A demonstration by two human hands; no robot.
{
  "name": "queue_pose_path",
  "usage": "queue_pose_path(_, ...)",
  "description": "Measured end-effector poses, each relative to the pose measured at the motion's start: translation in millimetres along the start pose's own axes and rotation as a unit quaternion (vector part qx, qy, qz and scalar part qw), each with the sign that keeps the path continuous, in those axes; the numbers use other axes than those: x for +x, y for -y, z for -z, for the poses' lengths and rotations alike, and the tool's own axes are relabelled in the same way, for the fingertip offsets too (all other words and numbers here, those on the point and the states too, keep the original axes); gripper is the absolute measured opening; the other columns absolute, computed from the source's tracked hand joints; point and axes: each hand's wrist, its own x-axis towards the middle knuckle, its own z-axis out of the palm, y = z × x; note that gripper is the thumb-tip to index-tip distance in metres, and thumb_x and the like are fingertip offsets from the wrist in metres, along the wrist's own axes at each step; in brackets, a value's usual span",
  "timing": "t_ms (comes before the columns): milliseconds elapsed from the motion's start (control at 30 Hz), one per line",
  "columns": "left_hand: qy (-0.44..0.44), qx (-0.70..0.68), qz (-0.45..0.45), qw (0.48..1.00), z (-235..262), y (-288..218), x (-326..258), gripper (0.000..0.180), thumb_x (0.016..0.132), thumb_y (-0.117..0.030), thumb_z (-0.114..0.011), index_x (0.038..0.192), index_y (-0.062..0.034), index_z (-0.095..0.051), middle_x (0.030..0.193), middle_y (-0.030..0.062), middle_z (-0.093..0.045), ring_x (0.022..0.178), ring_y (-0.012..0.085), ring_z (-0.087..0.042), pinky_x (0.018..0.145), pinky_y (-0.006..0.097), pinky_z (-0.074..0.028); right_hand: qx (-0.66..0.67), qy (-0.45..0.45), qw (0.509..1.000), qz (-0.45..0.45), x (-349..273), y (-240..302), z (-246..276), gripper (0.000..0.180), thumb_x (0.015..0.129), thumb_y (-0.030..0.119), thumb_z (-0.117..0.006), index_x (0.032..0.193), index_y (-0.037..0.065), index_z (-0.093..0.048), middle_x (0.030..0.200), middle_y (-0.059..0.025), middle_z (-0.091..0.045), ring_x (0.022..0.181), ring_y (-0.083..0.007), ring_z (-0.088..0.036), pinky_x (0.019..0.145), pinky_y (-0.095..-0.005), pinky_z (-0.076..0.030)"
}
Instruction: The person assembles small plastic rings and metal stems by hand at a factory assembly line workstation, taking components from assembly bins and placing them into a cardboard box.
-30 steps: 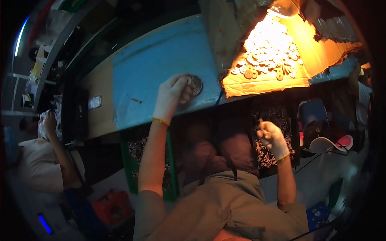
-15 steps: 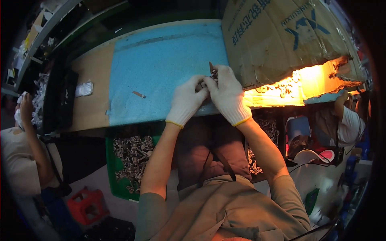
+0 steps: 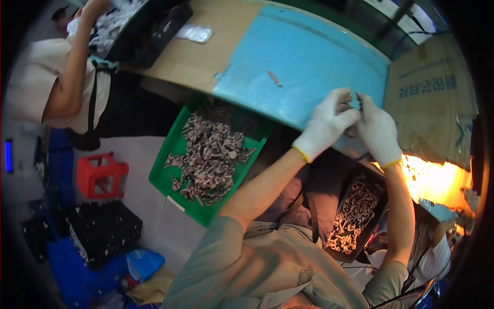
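Note:
Both of my hands wear white knit gloves with yellow cuffs and meet over the near edge of a blue work mat (image 3: 303, 51). My right hand (image 3: 380, 130) is closed round a small dark part (image 3: 359, 102), whose narrow tip sticks up between the fingers. Curled in close against it, my left hand (image 3: 327, 122) has thumb and fingers bent toward the right palm. Whatever it grips is mostly hidden by the gloves. A small brown-and-silver strip (image 3: 274, 79) lies on the mat, left of the hands.
A green crate (image 3: 160, 177) of small metal-like parts stands left of my legs, a dark bin (image 3: 355, 211) of similar parts to their right. A cardboard box (image 3: 432, 98) glows from inside at right. A co-worker's arm (image 3: 69, 85) is at left, near a red stool (image 3: 100, 175).
The view has swung left and tilted, so the mat and hands appear further right and more of the green crate shows. My hands stay together around the small part.

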Motion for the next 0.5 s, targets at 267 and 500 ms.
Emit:
queue_pose_path(267, -0.086, 0.046, 0.064, 0.993, -31, -8, 20, 0.075, 0.091, -0.043, -0.069, 0.142, 0.007, -0.048, 0.107, 0.0264, -0.07, 0.102, 0.0332, -0.07, 0.091, 0.04, -0.054, 0.024, 0.068, 0.997, 0.029, 5, 22, 6, 0.028, 0.095, 0.026, -0.06, 0.114, 0.008, -0.071, 0.096, -0.0229, -0.074, 0.089, -0.0427, -0.072, 0.075, -0.0523, -0.058)
queue_pose_path(500, -0.062, 0.04, 0.104, 0.992, -27, 14, 29, 0.06, 0.095, -0.035, -0.067, 0.137, 0.0055, -0.054, 0.099, 0.0161, -0.069, 0.094, 0.0211, -0.066, 0.088, 0.035, -0.054, -0.086, 0.113, 0.989, 0.046, 12, 6, -12, 0.029, 0.093, 0.026, -0.063, 0.11, 0.003, -0.069, 0.092, -0.0225, -0.074, 0.086, -0.0423, -0.073, 0.073, -0.0517, -0.058)
